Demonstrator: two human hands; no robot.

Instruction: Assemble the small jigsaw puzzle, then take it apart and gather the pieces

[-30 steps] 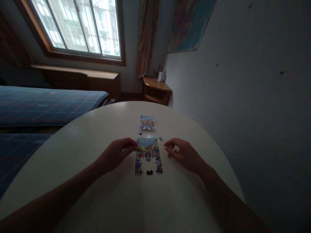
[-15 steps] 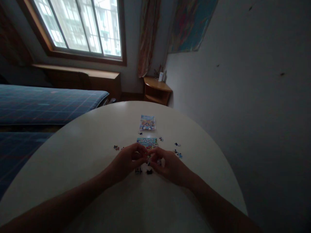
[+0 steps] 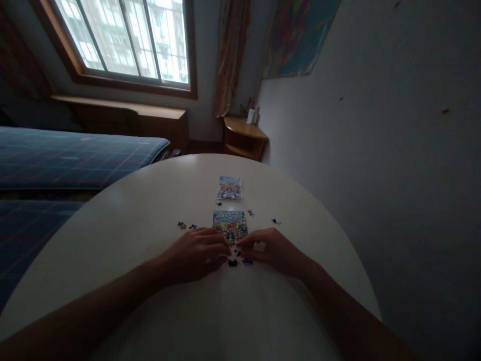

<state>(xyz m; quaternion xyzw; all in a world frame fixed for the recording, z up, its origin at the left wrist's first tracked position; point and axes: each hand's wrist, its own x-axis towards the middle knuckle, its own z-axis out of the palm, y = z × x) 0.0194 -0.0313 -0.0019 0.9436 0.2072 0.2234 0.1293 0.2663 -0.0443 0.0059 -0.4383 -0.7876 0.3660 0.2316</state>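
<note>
A colourful partly assembled jigsaw puzzle (image 3: 230, 220) lies on the white table in front of me, its lower part covered by my fingers. My left hand (image 3: 199, 250) rests low, palm down, fingers stretched out along the puzzle's lower left. Opposite it, my right hand (image 3: 263, 246) has its thumb and index finger curled close around a small dark jigsaw piece (image 3: 238, 252) at the lower edge. Just below the fingertips sits a black jigsaw piece (image 3: 233, 262), and a blue-and-dark piece (image 3: 247, 261) lies under the right hand.
Beyond the puzzle lies a printed picture card (image 3: 229, 187). Loose pieces (image 3: 182, 225) lie to the left, others (image 3: 276, 221) to the right. The round table (image 3: 150, 200) has a plaid-covered bed (image 3: 82, 155) on its left and a wall (image 3: 368, 165) on its right.
My hands have drawn apart from their meeting over the puzzle. The left hand has flattened downward; more of the puzzle shows. The view has shifted slightly.
</note>
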